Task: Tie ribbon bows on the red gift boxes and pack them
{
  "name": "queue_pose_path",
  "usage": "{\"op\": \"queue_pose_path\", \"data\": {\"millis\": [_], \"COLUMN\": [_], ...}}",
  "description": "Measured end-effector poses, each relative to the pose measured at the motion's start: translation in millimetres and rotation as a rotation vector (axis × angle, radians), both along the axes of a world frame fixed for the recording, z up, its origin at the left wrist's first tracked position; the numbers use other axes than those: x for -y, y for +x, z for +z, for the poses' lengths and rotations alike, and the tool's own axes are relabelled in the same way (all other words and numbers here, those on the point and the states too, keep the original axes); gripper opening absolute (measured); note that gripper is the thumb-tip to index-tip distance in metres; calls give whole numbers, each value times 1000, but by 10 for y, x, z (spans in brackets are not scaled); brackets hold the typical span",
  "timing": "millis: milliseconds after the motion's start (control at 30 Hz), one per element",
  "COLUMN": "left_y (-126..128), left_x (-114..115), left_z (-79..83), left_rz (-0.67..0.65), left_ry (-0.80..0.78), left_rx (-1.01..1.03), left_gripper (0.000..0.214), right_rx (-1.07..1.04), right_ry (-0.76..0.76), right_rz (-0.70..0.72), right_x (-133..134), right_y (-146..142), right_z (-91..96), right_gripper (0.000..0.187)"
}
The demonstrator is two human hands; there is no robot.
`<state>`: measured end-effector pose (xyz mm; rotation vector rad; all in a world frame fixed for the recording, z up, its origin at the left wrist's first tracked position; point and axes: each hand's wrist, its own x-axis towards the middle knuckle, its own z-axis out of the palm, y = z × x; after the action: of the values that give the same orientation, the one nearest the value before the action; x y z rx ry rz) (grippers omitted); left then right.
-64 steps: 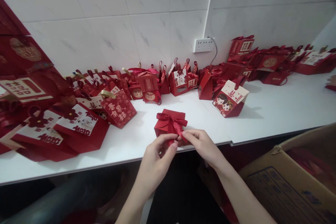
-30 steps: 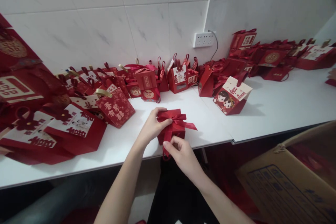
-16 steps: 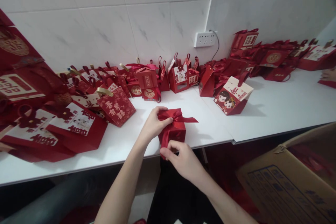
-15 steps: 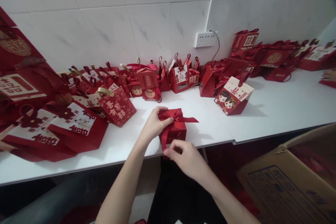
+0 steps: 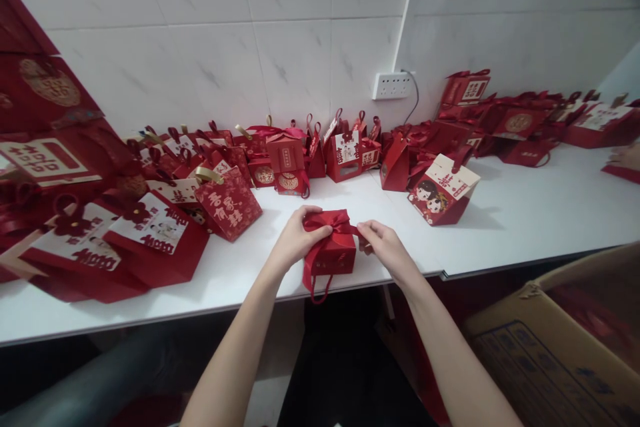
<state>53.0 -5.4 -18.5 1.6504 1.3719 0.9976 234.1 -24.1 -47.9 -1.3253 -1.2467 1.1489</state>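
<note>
A small red gift box (image 5: 333,255) with a ribbon bow (image 5: 336,221) on its top stands near the front edge of the white table. My left hand (image 5: 301,235) grips the box at its left side, the thumb pressed on the top by the bow's knot. Pinched between the fingers of my right hand (image 5: 379,238) is the ribbon's right-hand tail, drawn out beyond the box's right side. A thin red cord loop (image 5: 321,288) hangs from the front of the box, over the table edge.
Red gift boxes (image 5: 287,155) line the wall, with larger ones (image 5: 160,237) at left and a couple-printed box (image 5: 443,192) at right. A socket strip (image 5: 391,86) is on the wall. An open cardboard carton (image 5: 530,347) stands below right. Another person's hand (image 5: 627,155) shows at far right.
My right hand has moved from the ribbon at the box's front up to the tail on the right. My left hand stays on the box. The cord loop now shows in front.
</note>
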Motion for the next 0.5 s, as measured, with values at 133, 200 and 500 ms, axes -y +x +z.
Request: {"op": "queue_pose_path", "data": {"millis": [133, 200, 500], "left_y": [15, 27, 23], "left_x": [-9, -13, -23], "left_z": [-5, -6, -36], "left_rz": [13, 20, 37], "left_ry": [12, 9, 26], "left_rx": [-10, -9, 5], "left_gripper": [37, 38, 37], "right_rx": [58, 72, 103], "right_ry": [92, 105, 78], "right_rz": [101, 120, 171], "right_x": [198, 297, 530], "right_y": [-9, -49, -109], "right_z": [45, 55, 36], "right_gripper": [43, 40, 38]}}
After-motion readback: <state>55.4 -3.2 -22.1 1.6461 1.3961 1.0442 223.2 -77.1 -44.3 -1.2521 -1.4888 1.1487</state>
